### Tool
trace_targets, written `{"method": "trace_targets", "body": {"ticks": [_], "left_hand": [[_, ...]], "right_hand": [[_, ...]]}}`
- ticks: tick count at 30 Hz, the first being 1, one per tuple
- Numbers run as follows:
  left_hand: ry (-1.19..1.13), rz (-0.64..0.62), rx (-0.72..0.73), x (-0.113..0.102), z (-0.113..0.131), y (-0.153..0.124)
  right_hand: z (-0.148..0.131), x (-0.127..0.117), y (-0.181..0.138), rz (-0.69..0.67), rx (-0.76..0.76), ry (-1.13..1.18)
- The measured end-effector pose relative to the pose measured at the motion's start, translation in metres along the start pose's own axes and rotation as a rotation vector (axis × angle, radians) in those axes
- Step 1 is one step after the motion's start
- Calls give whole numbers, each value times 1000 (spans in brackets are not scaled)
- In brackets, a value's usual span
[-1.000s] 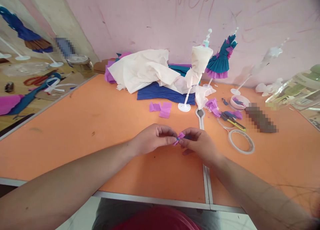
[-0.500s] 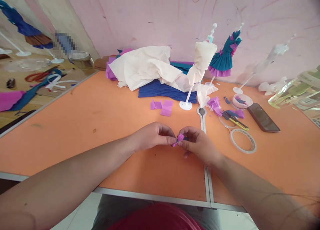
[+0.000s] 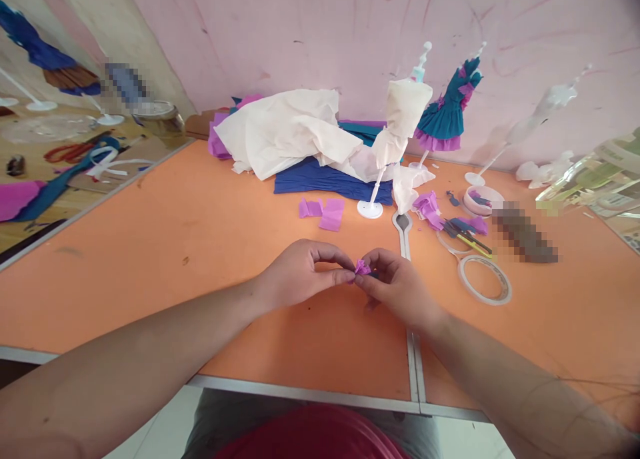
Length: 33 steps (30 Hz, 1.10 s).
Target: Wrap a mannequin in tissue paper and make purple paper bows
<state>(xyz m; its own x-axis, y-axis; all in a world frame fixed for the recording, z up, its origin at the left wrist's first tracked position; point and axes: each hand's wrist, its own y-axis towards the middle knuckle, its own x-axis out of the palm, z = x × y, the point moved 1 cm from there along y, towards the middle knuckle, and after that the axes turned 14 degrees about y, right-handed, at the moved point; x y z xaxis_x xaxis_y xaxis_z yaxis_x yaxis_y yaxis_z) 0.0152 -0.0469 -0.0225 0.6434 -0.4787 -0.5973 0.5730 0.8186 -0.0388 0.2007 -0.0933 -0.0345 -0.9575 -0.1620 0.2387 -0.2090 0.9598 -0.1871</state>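
Between my two hands, just above the orange table (image 3: 240,352), is a small bow of crinkled purple paper (image 3: 362,267). My left hand (image 3: 305,272) pinches its left side between thumb and forefinger. On the other side my right hand (image 3: 395,282) grips it the same way, with a dark blue scrap showing behind the fingers. Cut purple paper pieces (image 3: 331,214) lie flat beyond my left hand. Past them, a small dress form (image 3: 407,109) wrapped in cream paper stands upright on a white base.
Cream paper (image 3: 285,129) is heaped over folded blue paper (image 3: 325,182) by the wall. To the right lie a tape roll (image 3: 463,282), a yellow cutter (image 3: 477,247) and a pink dish (image 3: 493,196). A teal paper dress (image 3: 445,119) stands at the back.
The purple bow has turned, and its paper looks more bunched up. My left fingers have shifted slightly along it. Both hands stay in nearly the same place.
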Motion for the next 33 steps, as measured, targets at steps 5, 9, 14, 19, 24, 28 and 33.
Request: {"method": "trace_targets", "body": {"ticks": [5, 9, 14, 19, 24, 28, 33], "left_hand": [[-3, 11, -13, 0, 2, -1], [-64, -51, -17, -1, 0, 0], [-131, -211, -8, -1, -4, 2], [-200, -215, -44, 1, -6, 3], [-151, 93, -17, 0, -3, 2], [6, 170, 85, 1, 5, -2], [98, 170, 76, 3, 7, -5]], "right_hand": [[-1, -4, 1, -8, 22, 0], [-3, -5, 0, 7, 4, -30], [-2, -3, -2, -35, -6, -45], [-2, -2, -2, -84, -3, -4], [-5, 0, -3, 16, -67, -58], [-5, 4, -4, 73, -94, -137], [-2, 4, -4, 106, -100, -184]]}}
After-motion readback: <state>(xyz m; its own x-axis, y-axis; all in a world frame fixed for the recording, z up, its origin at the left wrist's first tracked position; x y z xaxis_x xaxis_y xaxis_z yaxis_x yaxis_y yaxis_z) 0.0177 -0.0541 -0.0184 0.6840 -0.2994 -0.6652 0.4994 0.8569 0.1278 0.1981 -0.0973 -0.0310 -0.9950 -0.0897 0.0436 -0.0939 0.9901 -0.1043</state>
